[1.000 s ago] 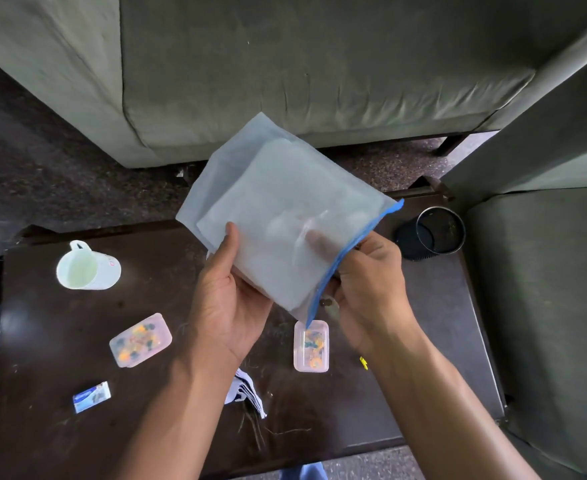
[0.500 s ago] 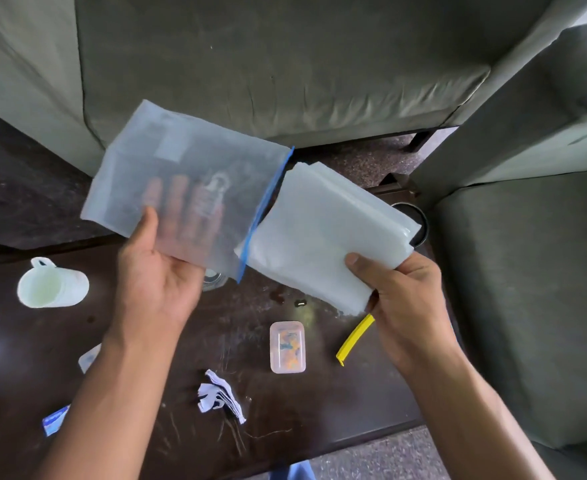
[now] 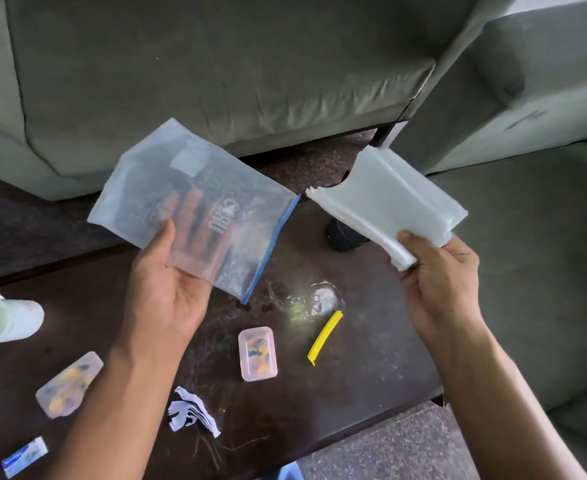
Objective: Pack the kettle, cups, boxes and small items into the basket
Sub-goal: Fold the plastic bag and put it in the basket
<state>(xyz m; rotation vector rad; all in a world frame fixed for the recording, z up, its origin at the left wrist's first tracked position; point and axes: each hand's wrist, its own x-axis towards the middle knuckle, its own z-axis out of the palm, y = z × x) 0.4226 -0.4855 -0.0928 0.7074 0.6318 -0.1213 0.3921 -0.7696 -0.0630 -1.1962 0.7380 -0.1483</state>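
Observation:
My left hand (image 3: 167, 296) holds a clear zip pouch (image 3: 195, 202) with a blue edge above the dark table (image 3: 354, 386); my fingers show through it. My right hand (image 3: 441, 282) grips a folded stack of clear plastic bags (image 3: 392, 199) by its lower corner, apart from the pouch. On the table lie a white cup (image 3: 5, 320) on its side at the left, a small clear box (image 3: 257, 353) with coloured contents in the middle, and a second such box (image 3: 69, 384) at the lower left. No basket or kettle is in view.
A yellow clip (image 3: 325, 337), a crumpled paper scrap (image 3: 193, 414), a small blue-and-white sachet (image 3: 24, 457) and a black round object (image 3: 342, 235) behind the stack lie on the table. Grey-green sofas (image 3: 216, 64) stand behind and to the right.
The stack of bags has come out of the pouch. My right hand carried it to the right while my left hand kept the pouch at the left.

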